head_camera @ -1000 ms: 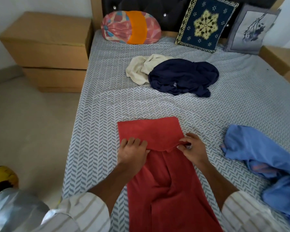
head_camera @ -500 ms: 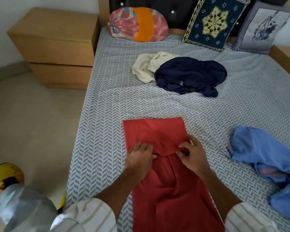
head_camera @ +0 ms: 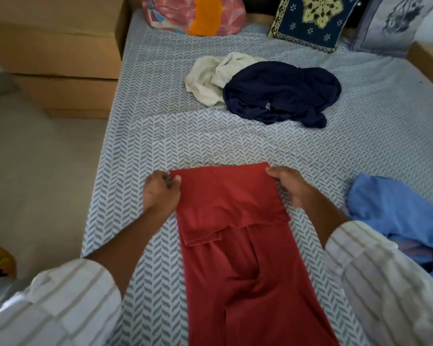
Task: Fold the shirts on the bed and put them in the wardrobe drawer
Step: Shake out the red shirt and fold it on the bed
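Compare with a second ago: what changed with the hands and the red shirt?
Both hands moved from the near edge of the folded flap to the red shirt's far fold. The left hand now pinches the far left corner; the right hand holds the far right corner. The flap lies flatter. The cream shirt, navy shirt and blue shirt stayed put, unfolded.

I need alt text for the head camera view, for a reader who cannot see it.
Two hands, left hand and right hand, grip the far corners of a half-folded red shirt on a patterned bed. Navy, cream and blue garments lie unfolded nearby.
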The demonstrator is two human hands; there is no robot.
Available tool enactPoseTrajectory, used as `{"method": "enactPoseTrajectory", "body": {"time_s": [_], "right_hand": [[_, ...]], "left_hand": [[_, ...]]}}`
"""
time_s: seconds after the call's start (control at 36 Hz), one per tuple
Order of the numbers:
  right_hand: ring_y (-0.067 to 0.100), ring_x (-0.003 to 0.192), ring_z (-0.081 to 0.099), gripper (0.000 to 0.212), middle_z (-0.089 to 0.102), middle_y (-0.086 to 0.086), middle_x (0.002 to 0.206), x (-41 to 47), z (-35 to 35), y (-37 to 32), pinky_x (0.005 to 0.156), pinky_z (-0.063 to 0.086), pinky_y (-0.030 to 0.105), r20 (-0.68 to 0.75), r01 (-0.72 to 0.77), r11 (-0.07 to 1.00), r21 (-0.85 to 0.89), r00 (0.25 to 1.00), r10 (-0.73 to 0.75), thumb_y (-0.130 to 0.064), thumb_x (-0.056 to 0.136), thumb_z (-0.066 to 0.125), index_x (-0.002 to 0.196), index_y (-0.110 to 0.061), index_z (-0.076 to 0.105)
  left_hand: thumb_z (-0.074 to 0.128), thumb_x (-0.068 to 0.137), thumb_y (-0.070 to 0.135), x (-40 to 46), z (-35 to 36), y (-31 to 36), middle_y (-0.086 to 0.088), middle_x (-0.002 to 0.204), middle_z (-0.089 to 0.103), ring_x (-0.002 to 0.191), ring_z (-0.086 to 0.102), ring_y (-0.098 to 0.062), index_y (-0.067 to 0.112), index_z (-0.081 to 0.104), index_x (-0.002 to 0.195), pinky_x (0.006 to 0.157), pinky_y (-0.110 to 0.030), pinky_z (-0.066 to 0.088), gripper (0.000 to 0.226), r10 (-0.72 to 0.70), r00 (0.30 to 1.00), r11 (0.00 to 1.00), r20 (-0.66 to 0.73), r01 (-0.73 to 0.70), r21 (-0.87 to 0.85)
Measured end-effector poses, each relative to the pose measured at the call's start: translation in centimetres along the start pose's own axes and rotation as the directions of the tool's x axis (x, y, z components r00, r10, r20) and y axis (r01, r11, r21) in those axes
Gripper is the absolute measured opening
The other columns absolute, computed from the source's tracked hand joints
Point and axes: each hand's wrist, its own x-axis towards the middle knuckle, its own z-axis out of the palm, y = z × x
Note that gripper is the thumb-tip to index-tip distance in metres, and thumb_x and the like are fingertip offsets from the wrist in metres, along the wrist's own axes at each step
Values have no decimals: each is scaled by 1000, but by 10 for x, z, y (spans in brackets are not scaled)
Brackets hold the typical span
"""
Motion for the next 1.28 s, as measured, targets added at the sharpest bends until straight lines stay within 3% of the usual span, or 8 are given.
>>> {"method": "enactPoseTrajectory", "body": {"time_s": [0.11, 0.22, 0.33, 0.67, 0.89, 1.0, 1.17, 1.28], "right_hand": [[25, 95, 75, 40, 77, 9, 102, 20, -2, -12, 90, 59, 40, 105, -125, 992, 19, 987, 123, -27, 81, 82, 113, -6, 72], [25, 95, 74, 29, 77, 9, 102, 34, -3, -21, 83, 61, 37, 122, -127, 992, -7, 984, 127, -19, 82, 81, 108, -9, 75], [23, 92, 74, 14, 78, 8, 98, 43, 1, -16, 81, 60, 34, 113, -82, 996, -27, 990, 85, -9, 86, 76, 100, -12, 76], [14, 72, 63, 13, 70, -1, 80, 18, -6, -2, 60, 54, 24, 30, 55, 986, 157, 998, -60, -9, 93, 67, 86, -20, 65], [-2, 80, 69, 22, 74, -5, 95, -52, -31, -4, 74, 54, 11, -8, 358, 914, -192, 930, -366, -2, 88, 72, 104, -17, 73], [-11, 73, 63, 22, 71, -6, 89, -93, -53, 5, 76, 46, 3, 45, 471, 802, -367, 870, -491, -2, 83, 77, 103, -11, 74], [-8, 77, 62, 22, 72, -1, 89, -161, -84, 45, 79, 44, 5, 117, 537, 647, -542, 810, -575, -3, 81, 79, 97, -17, 73], [0, 79, 60, 15, 71, -6, 89, -208, -101, 91, 81, 41, 5, 158, 582, 512, -632, 743, -650, -17, 79, 81, 94, -18, 75]], "left_hand": [[71, 85, 46, 25, 2, 6, -12, 116, 62, 107, 60, -29, 11, 61, 119, 93, -34, 48, 50, -55, 996, 995, 65, 49, 85], [83, 77, 35, 41, -3, 14, -6, 94, 68, 87, 65, -22, 16, 67, 86, 71, -29, 50, 26, -133, 973, 991, 188, 125, 52], [82, 80, 21, 47, -5, 8, 0, 80, 66, 76, 62, -15, 20, 65, 79, 69, -29, 52, 18, -115, 969, 987, 218, 137, -89], [84, 77, 8, 19, -26, 26, -5, 85, 72, 86, 69, -19, 20, 66, 82, 90, -43, 59, 22, -107, 948, 929, 299, 203, -311], [86, 74, 18, -48, -66, 35, -1, 80, 74, 80, 70, -17, 29, 75, 83, 78, -31, 57, 18, 123, 968, 974, 219, -77, -211], [86, 74, 21, -91, -83, 35, 9, 71, 70, 64, 61, 0, 29, 75, 79, 63, -17, 47, 14, 271, 950, 959, 157, -251, -133], [85, 73, 12, -172, -96, 24, 24, 69, 61, 68, 55, 18, 18, 76, 80, 65, 0, 37, 13, 495, 860, 866, 123, -500, 19], [85, 68, 3, -224, -92, -6, 17, 74, 59, 72, 51, 5, 13, 72, 78, 69, -3, 39, 19, 659, 737, 737, 154, -673, 66]]}}
